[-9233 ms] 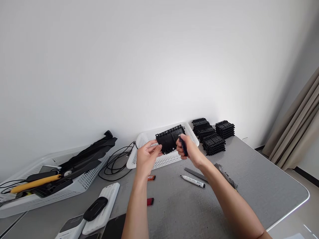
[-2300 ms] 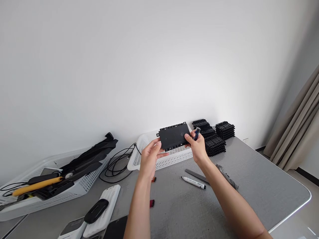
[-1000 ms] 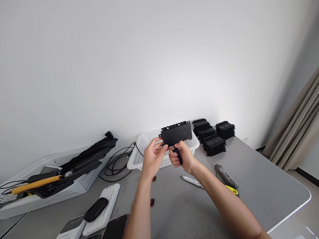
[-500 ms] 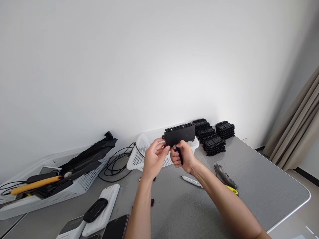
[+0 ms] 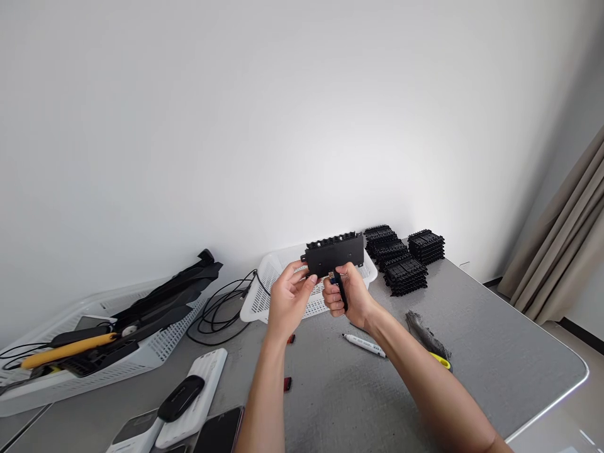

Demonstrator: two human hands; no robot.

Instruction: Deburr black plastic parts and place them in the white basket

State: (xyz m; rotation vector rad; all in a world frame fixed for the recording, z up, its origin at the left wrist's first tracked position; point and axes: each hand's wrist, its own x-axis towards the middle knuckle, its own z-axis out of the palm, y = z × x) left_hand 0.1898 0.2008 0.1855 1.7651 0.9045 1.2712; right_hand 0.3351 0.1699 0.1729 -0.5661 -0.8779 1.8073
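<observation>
White basket (image 5: 257, 303) and black stacks (image 5: 406, 275) stood far on the tabletop (image 5: 495, 340); left hand (image 5: 289, 302) pinched a panel (image 5: 334, 255), right hand (image 5: 353, 296) a tool (image 5: 341, 293).

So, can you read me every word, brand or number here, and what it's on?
No text is clear enough to quote.
White marker: print on its barrel, too small to read.
Black case: faint lettering, too blurred.
Black panel in the left hand: no readable lettering.
</observation>
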